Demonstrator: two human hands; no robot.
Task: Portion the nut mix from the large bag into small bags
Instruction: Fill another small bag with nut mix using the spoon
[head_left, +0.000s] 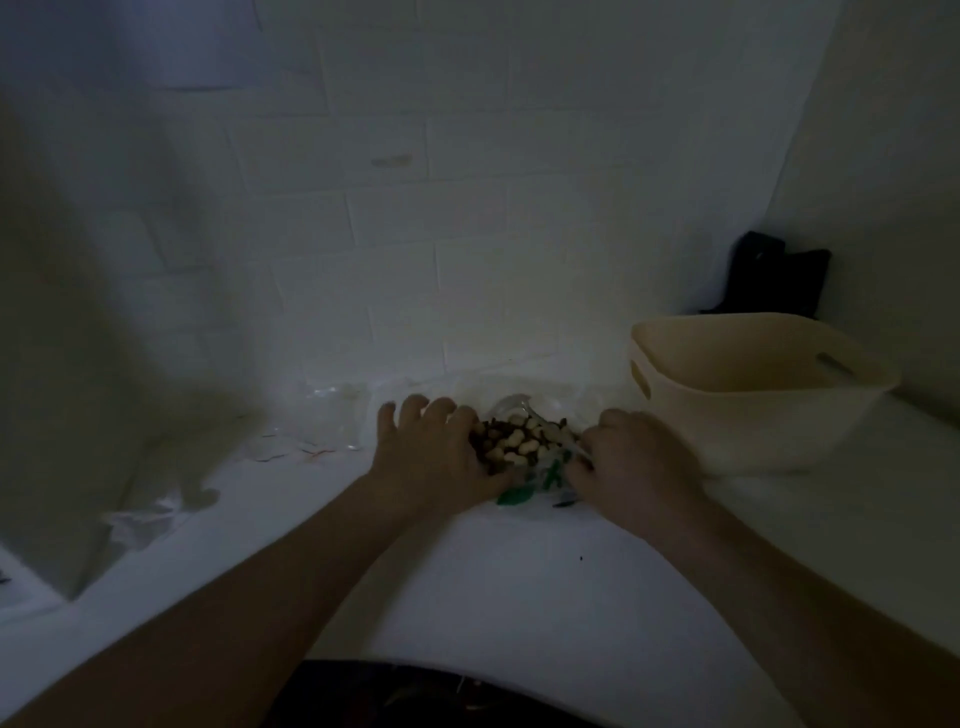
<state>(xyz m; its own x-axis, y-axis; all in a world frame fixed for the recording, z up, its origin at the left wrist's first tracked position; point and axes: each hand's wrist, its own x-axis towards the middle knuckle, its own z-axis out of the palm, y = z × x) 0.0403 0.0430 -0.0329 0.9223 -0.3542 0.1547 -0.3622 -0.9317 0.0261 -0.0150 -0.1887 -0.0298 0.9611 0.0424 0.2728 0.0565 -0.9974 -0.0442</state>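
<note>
A clear bag of nut mix (519, 441) with green print lies on the white counter between my two hands, pale nuts and dark pieces showing through it. My left hand (436, 452) lies against the bag's left side with fingers spread and nearly straight. My right hand (631, 457) has its fingers curled round the bag's right edge. Several empty small clear bags (322, 421) lie flat on the counter to the left. The scene is dim and slightly blurred.
A cream plastic basket (753, 389) with handle slots stands at the right, close to my right hand. A dark object (776, 275) sits in the back corner behind it. A tiled wall (415, 234) rises just behind the bags. A pale curtain (78, 312) hangs at the left.
</note>
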